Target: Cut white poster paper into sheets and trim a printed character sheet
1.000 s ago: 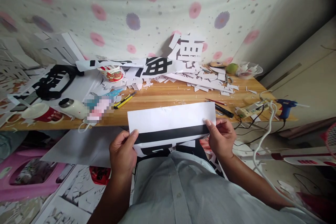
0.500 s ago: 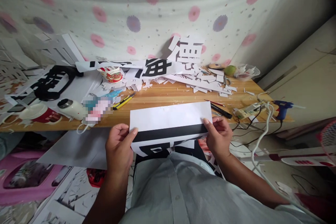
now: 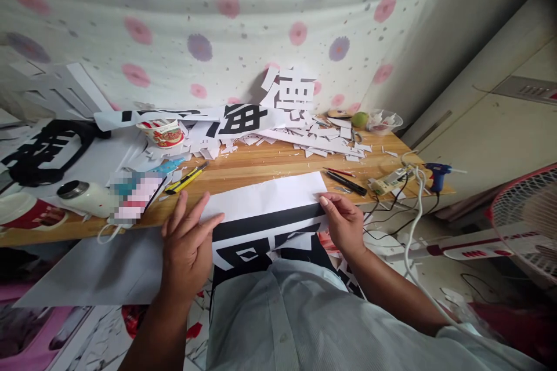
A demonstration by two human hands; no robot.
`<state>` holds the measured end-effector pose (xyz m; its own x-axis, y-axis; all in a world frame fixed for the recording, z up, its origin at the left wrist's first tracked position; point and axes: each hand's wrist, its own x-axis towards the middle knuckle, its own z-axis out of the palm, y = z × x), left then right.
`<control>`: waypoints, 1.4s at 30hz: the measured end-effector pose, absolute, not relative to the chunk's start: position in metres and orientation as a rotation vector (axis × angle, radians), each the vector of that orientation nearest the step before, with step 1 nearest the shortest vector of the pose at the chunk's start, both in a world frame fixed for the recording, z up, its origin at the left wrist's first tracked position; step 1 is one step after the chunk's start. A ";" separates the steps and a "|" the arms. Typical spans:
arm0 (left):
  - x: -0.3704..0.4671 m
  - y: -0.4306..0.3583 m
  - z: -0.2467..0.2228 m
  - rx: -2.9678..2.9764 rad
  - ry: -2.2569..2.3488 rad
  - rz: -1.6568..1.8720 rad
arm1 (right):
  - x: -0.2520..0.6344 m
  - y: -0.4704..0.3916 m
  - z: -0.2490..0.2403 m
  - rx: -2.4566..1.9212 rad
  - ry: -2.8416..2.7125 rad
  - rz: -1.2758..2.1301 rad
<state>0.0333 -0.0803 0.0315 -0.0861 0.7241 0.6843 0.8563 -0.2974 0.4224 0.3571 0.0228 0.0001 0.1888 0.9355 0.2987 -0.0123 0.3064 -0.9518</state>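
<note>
A white paper sheet [image 3: 265,197] with a black band and black printed shapes is at the table's front edge, its lower part hanging over my lap. My right hand [image 3: 343,223] pinches its right edge, thumb on top and fingers curled underneath. At the left edge, my left hand [image 3: 189,243] has its fingers stretched and spread, the thumb reaching over the paper's border. A yellow utility knife [image 3: 187,178] lies just beyond the left hand. Near the right hand are a black pen-like tool [image 3: 347,182] and a thin red pencil [image 3: 340,171].
White offcuts [image 3: 322,142] and a cut-out character [image 3: 289,90] lie at the back. A paper noodle cup [image 3: 163,134], a white flask [image 3: 87,197] and a blurred phone-like object [image 3: 137,194] stand left. Right are a power strip [image 3: 391,179], blue glue gun [image 3: 438,175], cables and a fan [image 3: 528,220].
My left hand's fingers have lifted and spread from their grip on the sheet's left edge. The view has turned right, so things on the table appear farther left.
</note>
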 end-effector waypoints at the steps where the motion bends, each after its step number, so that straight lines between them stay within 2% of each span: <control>1: 0.034 -0.079 0.035 -2.039 -1.725 -1.244 | 0.357 0.024 0.001 -1.041 -1.172 0.871; 8: 0.081 -0.068 0.058 -2.359 -1.485 -0.787 | 0.358 0.027 -0.004 -1.045 -1.186 0.881; 12: 0.101 -0.052 0.054 -2.445 -1.479 -0.657 | 0.360 0.029 -0.008 -1.062 -1.202 0.904; 23: 0.101 -0.038 0.047 -2.478 -1.502 -0.720 | 0.367 0.029 -0.002 -1.007 -1.405 0.807; 29: 0.101 -0.035 0.046 -2.458 -1.518 -0.756 | 0.378 0.031 0.016 -0.880 -1.840 0.208; 32: 0.102 -0.034 0.046 -2.448 -1.516 -0.770 | 0.375 0.030 0.033 -0.765 -2.147 0.040; 37: 0.104 -0.035 0.046 -2.424 -1.510 -0.741 | 0.359 0.032 0.050 -0.811 -2.376 -0.036; 42: 0.104 -0.037 0.044 -2.407 -1.516 -0.702 | 0.357 0.038 0.046 -0.745 -2.411 0.011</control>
<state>0.1037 -0.0372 0.0443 0.3570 0.7903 0.4979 0.8910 -0.4481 0.0725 0.3566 0.0381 0.0456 -0.6569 0.5143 0.5514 0.5093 0.8419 -0.1785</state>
